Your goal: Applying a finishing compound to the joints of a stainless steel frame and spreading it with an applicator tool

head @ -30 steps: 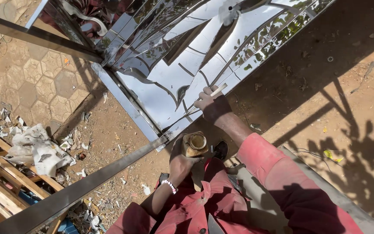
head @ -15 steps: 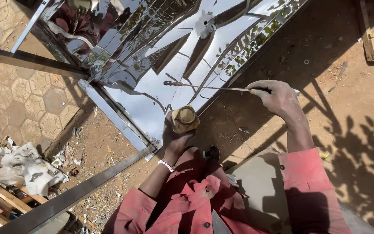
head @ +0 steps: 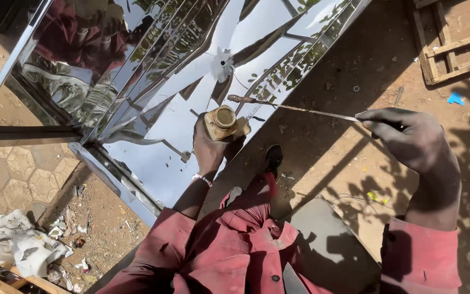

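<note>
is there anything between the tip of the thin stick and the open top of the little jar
Nothing visible. The right hand holds the thin stick by its far end, and the stick's tip hangs just above and beside the open mouth of the small jar, which the left hand holds upright over the shiny metal panel.

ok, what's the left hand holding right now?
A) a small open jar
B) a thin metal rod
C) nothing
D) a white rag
A: the left hand is wrapped around a small open jar above the shiny metal panel, while the right hand holds the thin rod.
</note>
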